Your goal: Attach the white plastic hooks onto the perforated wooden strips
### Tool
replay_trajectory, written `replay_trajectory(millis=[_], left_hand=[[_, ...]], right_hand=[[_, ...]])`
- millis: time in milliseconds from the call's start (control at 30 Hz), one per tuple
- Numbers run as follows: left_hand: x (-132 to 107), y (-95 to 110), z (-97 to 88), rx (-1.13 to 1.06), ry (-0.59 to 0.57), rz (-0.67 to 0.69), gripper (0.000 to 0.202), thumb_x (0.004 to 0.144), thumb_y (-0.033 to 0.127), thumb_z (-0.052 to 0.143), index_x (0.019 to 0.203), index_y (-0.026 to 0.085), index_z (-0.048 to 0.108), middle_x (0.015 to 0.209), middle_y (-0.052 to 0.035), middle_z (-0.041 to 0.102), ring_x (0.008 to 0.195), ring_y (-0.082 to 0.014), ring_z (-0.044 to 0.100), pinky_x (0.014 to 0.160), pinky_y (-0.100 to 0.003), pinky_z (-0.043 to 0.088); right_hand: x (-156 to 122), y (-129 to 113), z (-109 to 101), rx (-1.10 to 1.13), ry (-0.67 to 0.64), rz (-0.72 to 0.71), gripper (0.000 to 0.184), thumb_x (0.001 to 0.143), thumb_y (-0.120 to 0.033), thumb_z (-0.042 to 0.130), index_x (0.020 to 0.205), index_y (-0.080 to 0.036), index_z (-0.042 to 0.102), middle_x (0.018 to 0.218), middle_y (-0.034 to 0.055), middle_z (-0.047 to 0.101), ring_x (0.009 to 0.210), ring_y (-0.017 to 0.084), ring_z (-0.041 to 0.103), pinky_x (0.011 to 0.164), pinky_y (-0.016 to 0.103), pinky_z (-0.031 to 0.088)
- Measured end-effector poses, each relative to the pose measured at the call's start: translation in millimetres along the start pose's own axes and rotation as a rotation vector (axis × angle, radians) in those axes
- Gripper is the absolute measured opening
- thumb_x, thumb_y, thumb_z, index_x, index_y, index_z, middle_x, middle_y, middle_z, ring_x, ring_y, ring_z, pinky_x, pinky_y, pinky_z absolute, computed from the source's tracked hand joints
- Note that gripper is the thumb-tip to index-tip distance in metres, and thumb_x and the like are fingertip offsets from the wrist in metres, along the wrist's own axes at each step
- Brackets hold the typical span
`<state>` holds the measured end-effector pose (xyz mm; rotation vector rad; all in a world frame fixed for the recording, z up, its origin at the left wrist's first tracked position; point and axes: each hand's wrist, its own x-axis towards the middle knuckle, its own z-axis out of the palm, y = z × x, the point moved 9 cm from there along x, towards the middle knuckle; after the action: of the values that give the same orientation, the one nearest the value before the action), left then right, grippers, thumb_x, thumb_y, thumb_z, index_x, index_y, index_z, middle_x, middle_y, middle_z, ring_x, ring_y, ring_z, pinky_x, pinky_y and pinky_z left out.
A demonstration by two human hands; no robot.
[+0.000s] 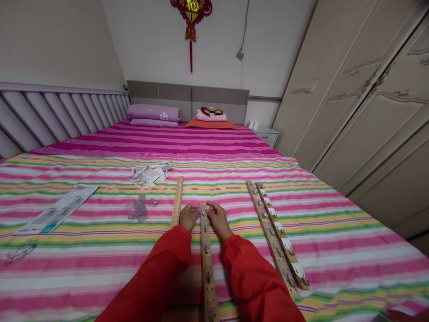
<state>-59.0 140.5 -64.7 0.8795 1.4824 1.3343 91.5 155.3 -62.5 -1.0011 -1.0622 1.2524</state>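
On a soft striped bedcover (83,264), a wooden strip (207,260) with metal hooks lies centrally, running near to far. Uneven pressure from the left hand (189,216) and right hand (218,220) could tip or skew it, since bedding gives. The 2 red sleeves (161,270) reach forward, fingertips drawn to its far end from either side; whether pinching it, I cannot tell.

Wide lane between right hand (218,220) and paired hook strips (272,237) | Obstacles outside left hand (189,217): wooden strip (177,200), plastic pieces (138,209)
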Motion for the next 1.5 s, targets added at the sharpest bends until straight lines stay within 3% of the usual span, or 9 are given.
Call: replay_trajectory(millis=[167, 367, 567, 867, 1200, 1367, 1500], left_hand=[[0.2, -2.3, 2.3, -0.049, -0.067, 0.012, 0.016, 0.054, 0.016, 0.071, 0.068, 0.014, 0.063, 0.053, 0.003, 0.061, 0.051, -0.0108, 0.056, 0.054, -0.023, 0.045], [1.3, -3.1, 2.4, -0.042, -0.131, 0.019, 0.024, 0.047, 0.016, 0.076, 0.069, 0.013, 0.068, 0.06, 0.0003, 0.066, 0.059, -0.0125, 0.059, 0.062, -0.025, 0.047], [3.2, -0.6, 4.0, 0.014, -0.167, 0.01, 0.029, 0.039, 0.011, 0.079, 0.064, 0.014, 0.065, 0.054, 0.0029, 0.061, 0.057, -0.0115, 0.057, 0.059, -0.023, 0.047], [14.1, -9.8, 4.7, 0.128, -0.121, 0.004, 0.029, 0.041, 0.003, 0.074, 0.056, 0.016, 0.053, 0.05, 0.0056, 0.057, 0.054, -0.0116, 0.057, 0.056, -0.023, 0.044], [11.5, -9.5, 5.9, 0.137, -0.117, 0.01, 0.032, 0.041, 0.006, 0.076, 0.057, 0.016, 0.05, 0.05, 0.0068, 0.056, 0.053, -0.0103, 0.056, 0.055, -0.022, 0.044], [9.3, -6.6, 2.9, 0.158, -0.094, -0.014, 0.03, 0.041, 0.004, 0.075, 0.056, 0.015, 0.053, 0.048, 0.0062, 0.055, 0.052, -0.0101, 0.054, 0.056, -0.022, 0.044], [6.8, -3.7, 0.3, 0.196, -0.063, -0.02, 0.026, 0.043, 0.003, 0.072, 0.055, 0.016, 0.052, 0.048, 0.0066, 0.055, 0.053, -0.0098, 0.053, 0.057, -0.022, 0.042]], right_hand=[[-0.6, -0.4, 0.6, -0.147, -0.028, -0.041, 0.036, 0.065, -0.022, 0.055, 0.098, -0.015, 0.069, 0.064, -0.0021, 0.061, 0.055, 0.013, 0.052, 0.055, 0.026, 0.046], [-2.0, -12.6, 5.1, -0.446, -0.068, -0.145, 0.031, 0.071, -0.021, 0.051, 0.089, -0.018, 0.075, 0.087, 0.0073, 0.07, 0.085, 0.021, 0.062, 0.083, 0.035, 0.048], [3.4, -14.6, 12.9, -0.492, -0.193, -0.127, 0.035, 0.069, -0.014, 0.046, 0.085, -0.022, 0.077, 0.08, 0.0032, 0.072, 0.083, 0.02, 0.063, 0.083, 0.034, 0.047], [7.7, -16.0, 27.5, -0.478, -0.329, -0.117, 0.035, 0.063, -0.006, 0.05, 0.074, -0.024, 0.078, 0.066, -0.0005, 0.071, 0.068, 0.019, 0.058, 0.074, 0.031, 0.047], [-4.3, -27.9, 18.5, -0.601, -0.218, -0.151, 0.039, 0.068, -0.007, 0.048, 0.087, -0.023, 0.078, 0.067, 0.0034, 0.062, 0.069, 0.019, 0.053, 0.07, 0.03, 0.043], [-4.9, -22.2, 6.9, -0.402, -0.153, -0.071, 0.031, 0.065, -0.01, 0.052, 0.077, -0.022, 0.078, 0.068, 0.0014, 0.066, 0.075, 0.02, 0.056, 0.079, 0.032, 0.043], [-8.4, -17.5, -0.8, -0.328, -0.12, -0.022, 0.032, 0.064, -0.015, 0.054, 0.087, -0.018, 0.075, 0.071, 0.001, 0.067, 0.071, 0.018, 0.058, 0.072, 0.032, 0.046]])
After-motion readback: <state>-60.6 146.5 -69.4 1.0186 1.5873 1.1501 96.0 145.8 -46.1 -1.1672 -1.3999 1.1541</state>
